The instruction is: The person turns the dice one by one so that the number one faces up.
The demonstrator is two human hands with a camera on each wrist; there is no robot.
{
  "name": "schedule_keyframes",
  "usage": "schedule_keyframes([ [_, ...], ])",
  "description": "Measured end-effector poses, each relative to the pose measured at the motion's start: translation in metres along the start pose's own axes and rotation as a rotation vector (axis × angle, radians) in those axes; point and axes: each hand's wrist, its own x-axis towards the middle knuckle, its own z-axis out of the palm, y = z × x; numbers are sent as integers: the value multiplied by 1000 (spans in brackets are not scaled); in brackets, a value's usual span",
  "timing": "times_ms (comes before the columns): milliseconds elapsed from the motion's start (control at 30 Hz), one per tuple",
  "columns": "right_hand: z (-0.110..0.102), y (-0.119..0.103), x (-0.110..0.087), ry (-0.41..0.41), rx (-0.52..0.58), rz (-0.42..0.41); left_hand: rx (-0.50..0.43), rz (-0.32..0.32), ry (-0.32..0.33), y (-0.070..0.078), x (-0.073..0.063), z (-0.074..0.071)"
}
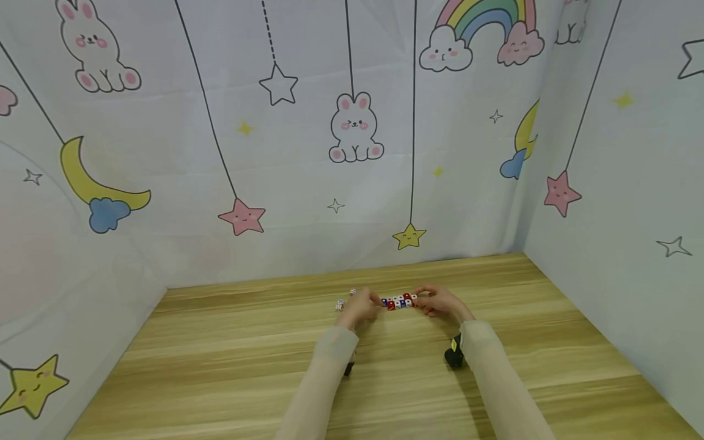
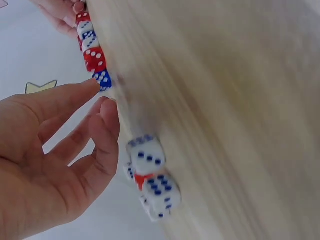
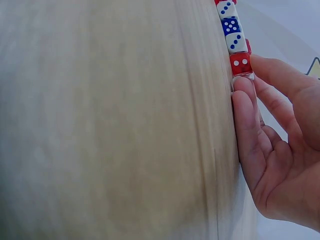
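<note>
On the wooden table lies a double line of small red, white and blue dice (image 1: 403, 303), pressed close side by side. My left hand (image 1: 360, 307) is at its left end. One fingertip touches the blue end die (image 2: 103, 80) in the left wrist view, while the other fingers bend loosely beside it without a die. At the opposite end my right hand (image 1: 440, 300) has its fingertips on two sides of the end dice, next to a red die (image 3: 241, 63). Those fingertips partly cover a whitish die (image 3: 250, 76).
Left of my left hand sit a few loose white dice (image 1: 339, 305), with another white die (image 1: 353, 292) farther back. The wooden table (image 1: 231, 348) meets a cartoon-printed cloth (image 1: 308, 238) behind and at the sides. Dark wrist devices (image 1: 454, 353) hang under both sleeves.
</note>
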Motion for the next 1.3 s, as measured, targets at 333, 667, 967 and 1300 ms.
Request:
schedule_keyframes([
  [333, -1, -2, -2, -2, -7, -13, -74, 78, 94, -81, 39, -28],
  [667, -2, -5, -4, -12, -15, -13, -18, -10, 154, -55, -24, -56],
  [967, 1, -4, -4, -5, -12, -4, -43, -38, 132, -67, -19, -54],
  [1300, -1, -2, -3, -15, 1, -29, -39, -19, 141, -73, -14, -51],
])
